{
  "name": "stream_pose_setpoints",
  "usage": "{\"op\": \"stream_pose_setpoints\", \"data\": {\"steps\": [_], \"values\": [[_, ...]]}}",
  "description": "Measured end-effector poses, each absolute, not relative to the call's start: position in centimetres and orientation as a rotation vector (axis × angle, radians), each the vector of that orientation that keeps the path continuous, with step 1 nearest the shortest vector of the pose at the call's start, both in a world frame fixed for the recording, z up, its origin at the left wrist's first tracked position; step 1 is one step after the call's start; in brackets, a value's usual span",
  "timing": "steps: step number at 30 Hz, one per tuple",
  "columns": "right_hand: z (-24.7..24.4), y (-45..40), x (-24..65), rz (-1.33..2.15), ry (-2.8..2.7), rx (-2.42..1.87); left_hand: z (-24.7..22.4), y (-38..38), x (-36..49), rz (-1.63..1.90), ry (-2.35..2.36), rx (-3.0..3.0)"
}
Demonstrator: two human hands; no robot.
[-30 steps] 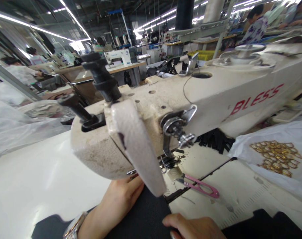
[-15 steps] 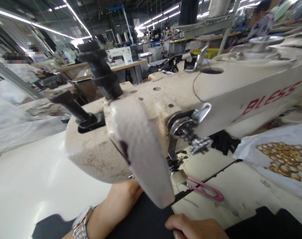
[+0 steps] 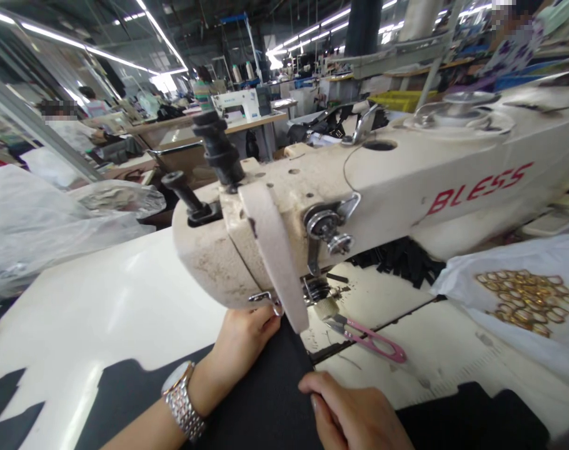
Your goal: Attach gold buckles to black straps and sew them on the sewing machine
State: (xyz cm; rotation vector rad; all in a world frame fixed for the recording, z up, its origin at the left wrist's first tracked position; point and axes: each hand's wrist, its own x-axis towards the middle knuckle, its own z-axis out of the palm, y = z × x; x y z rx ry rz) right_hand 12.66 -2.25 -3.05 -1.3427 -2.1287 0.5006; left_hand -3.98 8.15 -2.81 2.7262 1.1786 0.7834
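Black sheet (image 3: 261, 400) in between both hands, far end under the sewing machine (image 3: 397, 181). Left hand (image 3: 244, 340) on top near that end, fingers curled close together; hard to tell if pinching. Near the right hand's (image 3: 354, 412) fingertips, the sheet's right edge, pinched tight. Pink snips (image 3: 376, 340) farther off, on the table (image 3: 434, 331).

ceiling tubes (image 3: 54, 35): bright, far left and far right. ceiling (image 3: 195, 25): dim. tabletop (image 3: 148, 281), left: white streaks of glare. black material (image 3: 261, 400), near: dark, little surface detail. far white sewing machine (image 3: 251, 104): soft. left and right edges: wide-angle stretch.
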Motion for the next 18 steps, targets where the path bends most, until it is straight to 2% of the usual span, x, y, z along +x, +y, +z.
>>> {"op": "stream_pose_setpoints", "data": {"steps": [8, 18], "values": [[-1.5, -1.6, 12.5, 0.601, -2.089, -1.493, -3.2, 8.9, -4.0, 0.975, 1.152, 2.743], [-2.0, -1.7, 12.6, 0.604, -2.076, -1.461, -2.7, 8.5, -3.9, 0.979, 1.160, 2.753]]}}
